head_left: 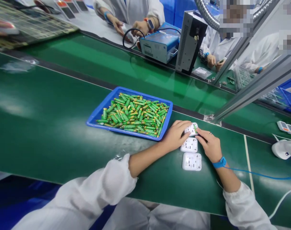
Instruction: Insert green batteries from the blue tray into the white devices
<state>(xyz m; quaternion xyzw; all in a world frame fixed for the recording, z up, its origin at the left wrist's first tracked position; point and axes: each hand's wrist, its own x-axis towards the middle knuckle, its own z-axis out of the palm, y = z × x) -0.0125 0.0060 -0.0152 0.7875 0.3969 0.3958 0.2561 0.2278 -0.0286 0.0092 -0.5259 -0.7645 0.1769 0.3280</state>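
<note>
On the green work surface, three white square plastic housings lie in a column. My left hand [175, 135] grips the farthest white housing [188, 130] by its left side. At that housing's right end, my right hand [209, 143] pinches a green battery [195, 127] against the compartment; the fingertips partly cover it. Nearer to me lie the middle white housing [189, 145] and the nearest white housing [191, 162], both with their open compartments facing up. Just left of my left hand stands a blue tray [90, 122] heaped with green and gold batteries [135, 113].
A blue strap with a cord [262, 174] runs right from my right wrist. A metal post [253, 86] rises behind my hands. Across the line are a blue instrument box [157, 46], a tall grey unit [189, 44] and co-workers' hands [138, 28]. A white device [283, 149] stands at right.
</note>
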